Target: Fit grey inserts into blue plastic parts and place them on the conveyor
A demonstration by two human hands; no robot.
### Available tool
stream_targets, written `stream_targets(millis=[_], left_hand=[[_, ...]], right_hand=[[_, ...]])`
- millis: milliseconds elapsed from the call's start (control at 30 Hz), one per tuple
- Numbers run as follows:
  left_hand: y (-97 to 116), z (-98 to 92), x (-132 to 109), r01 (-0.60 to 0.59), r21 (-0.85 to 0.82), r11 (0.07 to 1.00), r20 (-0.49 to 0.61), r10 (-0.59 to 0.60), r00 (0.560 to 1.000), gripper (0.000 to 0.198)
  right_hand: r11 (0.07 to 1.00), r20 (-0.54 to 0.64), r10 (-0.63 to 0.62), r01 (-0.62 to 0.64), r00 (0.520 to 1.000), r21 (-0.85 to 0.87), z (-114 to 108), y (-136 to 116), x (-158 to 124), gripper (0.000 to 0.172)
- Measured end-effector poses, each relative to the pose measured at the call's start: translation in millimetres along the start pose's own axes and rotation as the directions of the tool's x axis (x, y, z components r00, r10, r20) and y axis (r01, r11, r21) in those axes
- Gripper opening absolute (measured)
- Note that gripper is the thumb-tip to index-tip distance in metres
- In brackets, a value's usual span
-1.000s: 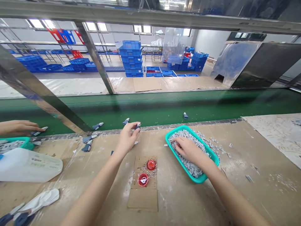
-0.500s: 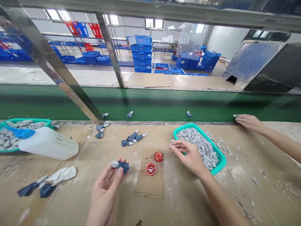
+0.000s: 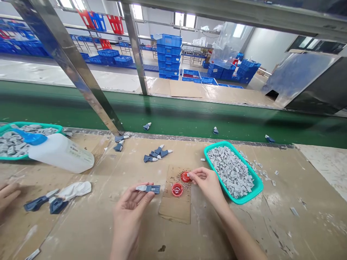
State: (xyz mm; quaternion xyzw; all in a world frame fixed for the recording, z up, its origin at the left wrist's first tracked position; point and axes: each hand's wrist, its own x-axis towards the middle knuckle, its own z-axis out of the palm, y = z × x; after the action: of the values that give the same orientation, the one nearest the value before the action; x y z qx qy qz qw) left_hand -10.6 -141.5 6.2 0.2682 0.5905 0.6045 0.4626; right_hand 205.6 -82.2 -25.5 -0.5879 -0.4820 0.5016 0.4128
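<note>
My left hand [image 3: 134,204] is closed around a dark blue plastic part with a light grey tip [image 3: 152,189], its recessed side turned up. My right hand [image 3: 204,180] pinches a small grey plastic piece [image 3: 189,175] at the edge of a red cap [image 3: 185,176]. A second red cap [image 3: 177,189] with shiny liquid inside sits just nearer. Both caps rest on a cardboard strip [image 3: 175,212] sprinkled with tiny bits. Right of my right hand stands a turquoise basket [image 3: 260,187] full of small grey pieces [image 3: 230,171].
Several blue-grey parts [image 3: 157,153] lie beyond the cardboard. To the left are a white bottle [image 3: 63,153], another turquoise basket [image 3: 60,128], a white cloth-like item [image 3: 77,189] and another person's hand [image 3: 8,195]. A green belt [image 3: 179,113] carries blue-grey parts behind a metal post [image 3: 78,79].
My right hand has moved from the basket's edge to the red cap. My left hand has turned its part. The other person's hand at the right is gone, leaving a part on the belt.
</note>
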Motion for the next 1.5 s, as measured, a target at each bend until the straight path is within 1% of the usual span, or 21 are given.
stream_targets(millis=[133,300,433,500,567,700,800,867,967,1067,1167,1300,1400,1500], left_hand=[[-4,-0.7,0,0.001,0.003,1.0,0.031,-0.001,1.0,0.036],[-9,-0.9,2,-0.007,0.02,1.0,0.05,0.006,0.999,0.031],[-14,1.4,5,-0.062,0.078,0.995,0.058,0.058,0.997,0.029],[-15,4.8,5,-0.082,0.087,0.993,0.062,0.077,0.995,0.028],[-16,9.8,5,-0.076,0.067,0.995,0.078,0.071,0.994,0.027],[-18,22.1,2,-0.046,0.025,0.999,0.157,0.041,0.987,0.025],[-20,31.5,1,-0.03,0.032,0.999,0.191,0.024,0.981,0.026],[-20,37.3,0,-0.023,0.038,0.999,0.209,0.014,0.978,0.026],[-20,45.2,-2,-0.024,0.029,0.999,0.247,0.016,0.969,0.024],[-19,52.2,-4,-0.048,0.022,0.999,0.276,0.04,0.96,0.022],[-17,57.3,-7,-0.06,0.023,0.998,0.301,0.051,0.952,0.021],[-13,60.4,-12,-0.07,0.012,0.998,0.338,0.062,0.939,0.019],[-13,62.2,-13,-0.065,0.028,0.997,0.361,0.051,0.931,0.018],[-14,64.9,-12,-0.062,0.037,0.997,0.361,0.045,0.931,0.019]], right_hand=[[0.999,0.013,0.005,-0.005,1.0,-0.04,-1,0,4,0.03],[0.994,-0.014,-0.008,0.006,1.0,-0.111,1,0,4,0.028],[0.991,0.006,0.011,-0.011,1.0,-0.131,2,-1,2,0.028],[0.992,-0.008,0.012,-0.012,1.0,-0.127,2,-1,2,0.027],[0.992,-0.019,0.008,-0.01,1.0,-0.126,3,0,2,0.026],[0.993,0.005,0.02,-0.019,1.0,-0.114,5,1,3,0.027],[0.999,0.017,0.027,-0.026,0.999,-0.044,3,-3,2,0.029],[0.997,0.047,0.046,-0.049,0.998,0.059,0,-10,-1,0.031],[0.974,0.128,0.08,-0.105,0.988,0.202,-6,-25,-12,0.033],[0.958,0.197,0.083,-0.133,0.977,0.254,-10,-39,-24,0.033],[0.953,0.236,0.077,-0.141,0.969,0.267,-9,-44,-31,0.033],[0.957,0.261,0.069,-0.137,0.963,0.254,-6,-41,-31,0.032],[0.97,0.269,0.093,-0.148,0.959,0.192,-6,-41,-31,0.032],[0.984,0.282,0.101,-0.138,0.954,0.113,-7,-45,-31,0.034]])
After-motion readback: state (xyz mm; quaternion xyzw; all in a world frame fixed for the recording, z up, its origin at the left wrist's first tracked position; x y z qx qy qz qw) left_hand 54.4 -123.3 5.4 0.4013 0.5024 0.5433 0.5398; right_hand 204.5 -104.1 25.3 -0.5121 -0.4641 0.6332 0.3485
